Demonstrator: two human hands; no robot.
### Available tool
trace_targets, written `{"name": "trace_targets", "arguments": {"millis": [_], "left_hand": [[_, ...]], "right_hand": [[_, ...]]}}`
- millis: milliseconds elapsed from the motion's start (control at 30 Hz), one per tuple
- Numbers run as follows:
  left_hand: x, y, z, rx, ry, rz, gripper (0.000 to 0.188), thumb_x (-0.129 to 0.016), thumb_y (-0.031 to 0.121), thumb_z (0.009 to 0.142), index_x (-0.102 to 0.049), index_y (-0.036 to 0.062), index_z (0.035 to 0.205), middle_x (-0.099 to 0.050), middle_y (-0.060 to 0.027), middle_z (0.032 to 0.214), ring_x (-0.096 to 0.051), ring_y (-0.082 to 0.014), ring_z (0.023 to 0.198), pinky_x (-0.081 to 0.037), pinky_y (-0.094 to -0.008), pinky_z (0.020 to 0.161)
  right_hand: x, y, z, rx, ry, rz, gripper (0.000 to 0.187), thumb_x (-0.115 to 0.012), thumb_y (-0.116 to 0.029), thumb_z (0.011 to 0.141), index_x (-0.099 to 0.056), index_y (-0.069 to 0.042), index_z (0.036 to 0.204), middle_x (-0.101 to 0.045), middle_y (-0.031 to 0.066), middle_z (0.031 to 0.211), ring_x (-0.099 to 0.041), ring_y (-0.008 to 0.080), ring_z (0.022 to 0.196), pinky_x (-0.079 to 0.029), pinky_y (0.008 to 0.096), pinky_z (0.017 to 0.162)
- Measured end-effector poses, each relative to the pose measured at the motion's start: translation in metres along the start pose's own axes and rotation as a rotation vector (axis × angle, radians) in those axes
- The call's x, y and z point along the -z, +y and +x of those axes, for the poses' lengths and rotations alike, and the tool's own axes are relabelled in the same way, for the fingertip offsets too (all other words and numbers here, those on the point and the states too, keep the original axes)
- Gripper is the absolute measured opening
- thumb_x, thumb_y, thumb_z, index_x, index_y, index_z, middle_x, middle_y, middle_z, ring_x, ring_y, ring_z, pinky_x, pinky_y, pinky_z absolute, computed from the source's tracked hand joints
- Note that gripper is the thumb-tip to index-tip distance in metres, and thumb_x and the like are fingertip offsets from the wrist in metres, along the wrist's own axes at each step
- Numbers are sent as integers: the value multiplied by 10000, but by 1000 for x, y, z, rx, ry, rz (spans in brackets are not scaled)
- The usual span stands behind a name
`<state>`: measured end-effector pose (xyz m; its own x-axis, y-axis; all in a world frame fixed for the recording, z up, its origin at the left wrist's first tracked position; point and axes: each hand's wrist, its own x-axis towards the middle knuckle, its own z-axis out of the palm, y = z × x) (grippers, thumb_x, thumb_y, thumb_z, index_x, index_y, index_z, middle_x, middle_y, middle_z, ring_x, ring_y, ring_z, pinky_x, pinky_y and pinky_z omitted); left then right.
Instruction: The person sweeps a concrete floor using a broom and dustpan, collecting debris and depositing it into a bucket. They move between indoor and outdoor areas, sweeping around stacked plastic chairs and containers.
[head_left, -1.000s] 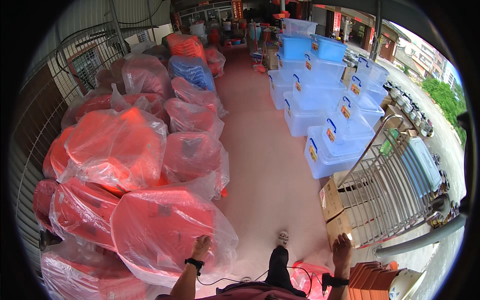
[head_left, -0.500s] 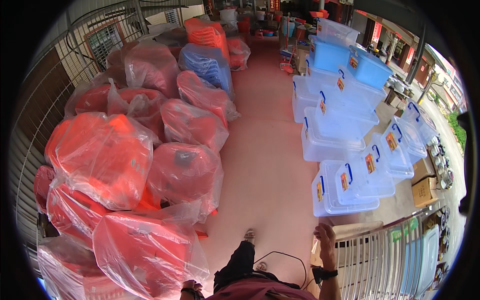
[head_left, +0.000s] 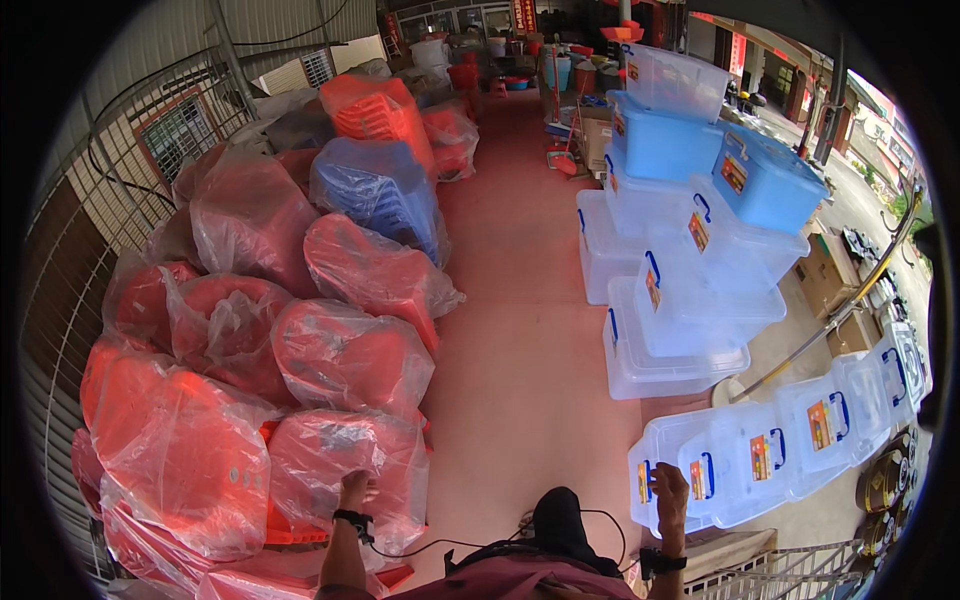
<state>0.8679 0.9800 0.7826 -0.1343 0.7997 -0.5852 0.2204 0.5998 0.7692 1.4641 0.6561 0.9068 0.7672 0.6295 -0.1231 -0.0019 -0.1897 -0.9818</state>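
My left hand point(head_left: 357, 491), with a dark band and a cable at the wrist, hangs in the air beside a stack of red plastic chairs point(head_left: 345, 455) wrapped in clear film. Its fingers are slightly bent and apart, and nothing shows in them. On the right, my right hand point(head_left: 671, 490) is raised with the fingers curled in and no object visible in it. Behind it in the view stand clear plastic storage boxes point(head_left: 725, 440) with blue handles and bright labels. Whether that hand touches a box I cannot tell; it looks apart from them.
A reddish walkway point(head_left: 515, 330) runs ahead between wrapped chair stacks, one of them blue point(head_left: 375, 190), and piled storage boxes, some light blue point(head_left: 660, 130). A metal rack point(head_left: 790, 575) is at lower right. Farther on are a red dustpan point(head_left: 563, 160) and buckets point(head_left: 557, 72).
I have moved forward along the walkway, so the chairs and boxes sit nearer and lower. My left hand has swung up and forward into fuller view. The right hand stays raised.
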Motion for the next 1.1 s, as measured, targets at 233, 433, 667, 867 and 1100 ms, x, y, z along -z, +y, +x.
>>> {"name": "trace_targets", "arguments": {"millis": [233, 433, 667, 867, 1100], "left_hand": [[-130, 334, 91, -769, -31, 792, 247, -615, 228, 947, -670, -10, 913, -656, -67, 736, -609, -112, 674, -495, -313, 628], [-349, 375, 101, -587, -419, -24, 255, -589, 267, 1022, -688, 33, 997, -715, -52, 867, -681, -138, 738, -563, -303, 711], [-477, 471, 170, -260, -491, -346, 310, -596, 303, 1027, -643, 47, 859, -701, -94, 827, -683, -172, 689, -567, -314, 710], [-569, 588, 330, -24, -817, -846, 347, -507, 364, 1053, -662, 54, 1057, -694, -103, 1041, -652, -210, 955, -526, -351, 876], [-685, 776, 429, 155, -973, -806, 594, -415, 557, 1042, -540, 51, 1326, -562, -126, 1328, -527, -254, 1231, -393, -387, 1094]], "right_hand": [[-37, -31, 191, 19, 29, -16, 411, -582, -306, 971, -638, 49, 1171, -699, 133, 998, -655, 199, 805, -517, 326, 738], [-153, -65, 397, -65, -126, 73, 281, -610, -173, 970, -645, 35, 1155, -707, 109, 988, -666, 181, 830, -532, 290, 742], [-345, -153, 577, 313, -592, -99, 186, -609, -91, 977, -661, -2, 1132, -710, 137, 988, -705, 203, 883, -570, 334, 746], [-515, -204, 705, 775, -542, -106, 214, -654, -111, 936, -674, -13, 1124, -666, 168, 1141, -629, 351, 1078, -512, 403, 901], [-609, -223, 892, 965, -317, -499, 407, -504, -296, 1014, -608, -5, 1278, -600, 171, 1311, -537, 310, 1241, -403, 467, 1016]]}}
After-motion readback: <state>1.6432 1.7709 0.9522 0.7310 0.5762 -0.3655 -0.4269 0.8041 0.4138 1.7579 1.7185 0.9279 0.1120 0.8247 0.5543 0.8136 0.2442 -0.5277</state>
